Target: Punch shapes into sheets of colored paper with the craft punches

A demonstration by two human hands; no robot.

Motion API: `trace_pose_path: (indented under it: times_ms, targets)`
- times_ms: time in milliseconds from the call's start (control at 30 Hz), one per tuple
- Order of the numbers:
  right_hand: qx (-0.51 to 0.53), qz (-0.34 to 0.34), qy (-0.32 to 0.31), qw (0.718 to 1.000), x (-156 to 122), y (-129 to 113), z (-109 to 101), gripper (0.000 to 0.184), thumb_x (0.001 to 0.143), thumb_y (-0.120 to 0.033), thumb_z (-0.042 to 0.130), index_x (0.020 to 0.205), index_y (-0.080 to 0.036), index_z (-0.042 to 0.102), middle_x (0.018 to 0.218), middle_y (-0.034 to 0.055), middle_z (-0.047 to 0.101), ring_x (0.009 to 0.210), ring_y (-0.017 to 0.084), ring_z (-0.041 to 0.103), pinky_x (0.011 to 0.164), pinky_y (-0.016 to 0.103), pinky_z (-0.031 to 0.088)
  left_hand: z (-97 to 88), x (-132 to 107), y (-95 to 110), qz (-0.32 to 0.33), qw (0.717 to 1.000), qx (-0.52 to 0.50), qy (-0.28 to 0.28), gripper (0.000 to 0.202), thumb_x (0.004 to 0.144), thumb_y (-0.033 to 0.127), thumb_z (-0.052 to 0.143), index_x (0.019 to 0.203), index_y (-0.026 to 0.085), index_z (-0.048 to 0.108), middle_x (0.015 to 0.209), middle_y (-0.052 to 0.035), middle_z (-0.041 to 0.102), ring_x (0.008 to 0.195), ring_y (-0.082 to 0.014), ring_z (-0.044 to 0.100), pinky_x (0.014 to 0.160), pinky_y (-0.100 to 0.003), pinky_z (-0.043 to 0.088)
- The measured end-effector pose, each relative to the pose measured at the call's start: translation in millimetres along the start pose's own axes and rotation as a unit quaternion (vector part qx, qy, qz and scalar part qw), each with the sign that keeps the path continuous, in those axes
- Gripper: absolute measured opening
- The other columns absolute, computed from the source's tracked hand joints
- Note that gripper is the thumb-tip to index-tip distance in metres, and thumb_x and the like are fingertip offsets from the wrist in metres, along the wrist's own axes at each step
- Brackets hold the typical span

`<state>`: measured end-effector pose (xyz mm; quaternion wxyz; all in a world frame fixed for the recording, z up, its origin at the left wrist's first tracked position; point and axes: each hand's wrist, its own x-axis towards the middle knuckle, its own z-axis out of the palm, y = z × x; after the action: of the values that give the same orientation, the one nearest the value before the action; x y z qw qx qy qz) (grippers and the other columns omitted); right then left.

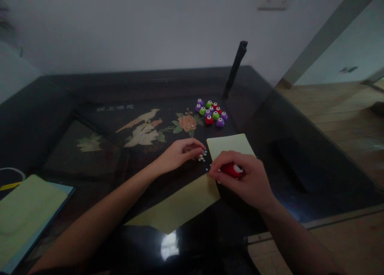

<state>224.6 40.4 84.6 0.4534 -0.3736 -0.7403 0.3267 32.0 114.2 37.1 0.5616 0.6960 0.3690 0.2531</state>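
Observation:
My right hand (244, 177) is closed around a small red craft punch (231, 170) with a white button. Its thumb and fingertips also meet the upper corner of a long yellow paper strip (180, 205), which slants down to the left over the dark table. My left hand (185, 153) is curled, thumb and fingertips close together, right beside several tiny star-shaped paper bits (204, 159). Whether a bit sits between those fingertips is too small to tell. Partly behind my right hand lies a pale yellow paper pad (231, 143).
Several purple, green and red punches (211, 113) stand grouped beyond the pad. A black post (236, 69) rises at the table's back right. Yellow and blue paper sheets (31, 215) lie at the left. A dark flat object (292, 165) rests at the right.

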Motion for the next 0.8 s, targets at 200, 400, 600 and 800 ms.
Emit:
trace_pose_path:
  times_ms: [200,400,600,800]
  targets:
    - [-0.036,0.152,0.101,0.983,13,34,-27,0.012,0.073,-0.025,0.073,0.069,-0.017,0.065,0.066,-0.0017,0.062,0.057,0.011,0.053,0.055,0.024,0.041,-40.0,-23,19,-0.111,0.955,-0.201,-0.187,0.069,0.082,0.075,0.042,0.111,0.017,0.065,0.110,-0.0128,0.069,0.100,-0.0251,0.065,0.084,-0.035,0.051]
    - [-0.040,0.216,0.111,0.969,17,69,-29,0.018,0.072,-0.034,0.071,0.071,-0.017,0.064,0.061,-0.0023,0.057,0.052,0.010,0.045,0.050,0.025,0.035,-46.3,-27,26,-0.128,0.977,0.080,-0.151,0.049,0.086,0.045,0.059,0.127,0.019,0.054,0.107,-0.0075,0.072,0.091,-0.0207,0.067,0.074,-0.028,0.053]
    - [0.023,0.258,0.054,0.964,15,70,-16,0.022,0.072,-0.037,0.070,0.078,-0.017,0.063,0.062,-0.0027,0.056,0.050,0.008,0.044,0.046,0.023,0.033,-42.7,-25,22,-0.036,0.972,0.222,-0.074,0.022,0.087,0.024,0.052,0.099,0.016,0.068,0.093,-0.0051,0.075,0.084,-0.0177,0.070,0.073,-0.026,0.051]
    - [0.055,0.266,0.054,0.961,14,69,-13,0.026,0.072,-0.039,0.071,0.072,-0.015,0.062,0.054,-0.0060,0.048,0.049,0.007,0.043,0.046,0.022,0.031,-47.2,-31,29,0.004,0.966,0.253,-0.050,0.023,0.087,0.024,0.050,0.097,0.020,0.071,0.090,-0.0038,0.076,0.080,-0.0180,0.070,0.069,-0.026,0.050]
